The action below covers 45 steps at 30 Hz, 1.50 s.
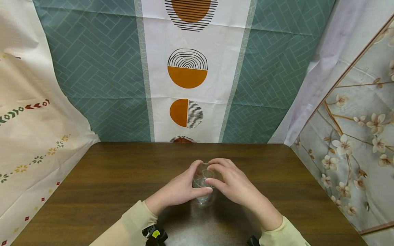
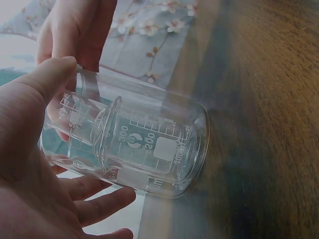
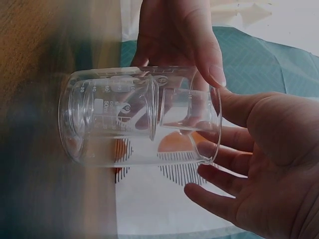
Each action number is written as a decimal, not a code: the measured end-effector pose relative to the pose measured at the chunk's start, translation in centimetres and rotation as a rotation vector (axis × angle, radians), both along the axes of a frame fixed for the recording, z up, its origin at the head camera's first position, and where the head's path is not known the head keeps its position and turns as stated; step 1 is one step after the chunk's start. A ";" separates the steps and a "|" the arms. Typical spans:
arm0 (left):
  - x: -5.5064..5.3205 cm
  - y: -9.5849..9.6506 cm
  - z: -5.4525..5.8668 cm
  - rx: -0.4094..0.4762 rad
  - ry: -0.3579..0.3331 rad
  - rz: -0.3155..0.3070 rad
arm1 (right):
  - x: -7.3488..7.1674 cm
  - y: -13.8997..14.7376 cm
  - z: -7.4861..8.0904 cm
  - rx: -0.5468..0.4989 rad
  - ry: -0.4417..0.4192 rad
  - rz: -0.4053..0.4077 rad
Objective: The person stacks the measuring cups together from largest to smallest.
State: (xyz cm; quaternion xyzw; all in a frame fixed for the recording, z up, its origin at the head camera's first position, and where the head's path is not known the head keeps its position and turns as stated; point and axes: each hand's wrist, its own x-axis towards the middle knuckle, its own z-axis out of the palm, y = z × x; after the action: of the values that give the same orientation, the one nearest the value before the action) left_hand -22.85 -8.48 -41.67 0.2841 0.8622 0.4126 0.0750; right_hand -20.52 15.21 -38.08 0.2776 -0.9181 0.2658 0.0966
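A large clear glass beaker (image 1: 201, 199) stands upright on the table between the hands. Inside it sits a medium beaker (image 3: 117, 119), its rim about midway up the large one's wall. Above that rim, within the large beaker's mouth, is a small beaker (image 3: 185, 108) with printed scale marks. My left hand (image 1: 181, 187) holds the large beaker from the left, thumb at the near side and fingers round the far side. From the right, my right hand (image 1: 235, 181) pinches the small beaker near its top, thumb and fingers at the opening; glass and reflections partly blur this grip.
The brown wooden table (image 1: 129, 171) reaches back to a hanging green and white cloth (image 1: 261, 85). Cream patterned fabric (image 1: 24, 143) hangs along the left side, flowered fabric (image 1: 354, 164) along the right. A dark wrist strap (image 1: 150, 231) shows at the left sleeve.
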 end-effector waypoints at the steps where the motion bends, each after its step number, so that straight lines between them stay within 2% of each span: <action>1: 0.0 0.0 0.0 -0.003 -0.003 0.001 | 0.0 0.0 0.0 0.000 -0.006 0.001; 14: 0.0 0.0 0.0 -0.006 -0.021 0.000 | -0.3 -0.3 0.2 0.024 -0.030 0.006; 22: 0.0 -0.1 0.0 -0.004 -0.009 0.003 | -0.6 -0.6 0.4 0.042 -0.055 -0.007; 34: -0.1 -0.1 -0.2 -0.006 -0.016 0.004 | -1.0 -1.1 0.5 0.063 -0.117 -0.049; 45: -0.2 -0.1 -0.2 -0.004 -0.025 0.001 | -1.8 -1.4 0.7 0.094 -0.212 -0.083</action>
State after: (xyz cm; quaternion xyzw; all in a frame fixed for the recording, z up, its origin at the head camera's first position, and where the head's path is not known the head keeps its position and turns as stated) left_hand -23.02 -8.56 -41.83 0.2785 0.8622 0.4143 0.0862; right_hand -22.30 13.81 -37.37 0.2142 -0.9452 0.2463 -0.0033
